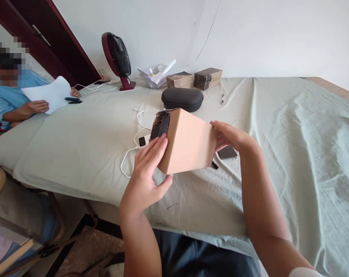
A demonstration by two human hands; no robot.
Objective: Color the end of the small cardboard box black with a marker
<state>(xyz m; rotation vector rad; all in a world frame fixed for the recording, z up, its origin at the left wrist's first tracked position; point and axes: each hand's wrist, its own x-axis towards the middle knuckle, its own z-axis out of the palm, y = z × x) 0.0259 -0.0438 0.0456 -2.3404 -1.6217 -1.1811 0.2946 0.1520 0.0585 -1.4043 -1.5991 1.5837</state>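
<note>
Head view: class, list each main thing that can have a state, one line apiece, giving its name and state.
Cardboard box: held tilted between left grip and right grip
Black case: closed
Fan: upright, spinning unclear
Clear basket: holding things
Rear boxes: side by side
Phone: flat, screen dark
White cable: loosely curled
White paper: held by another person's hand
Tablecloth: wrinkled

Cloth-covered table (pixel 278 146), red fan (pixel 117 57), black case (pixel 182 100), basket (pixel 155 82), phone (pixel 228 153)
</note>
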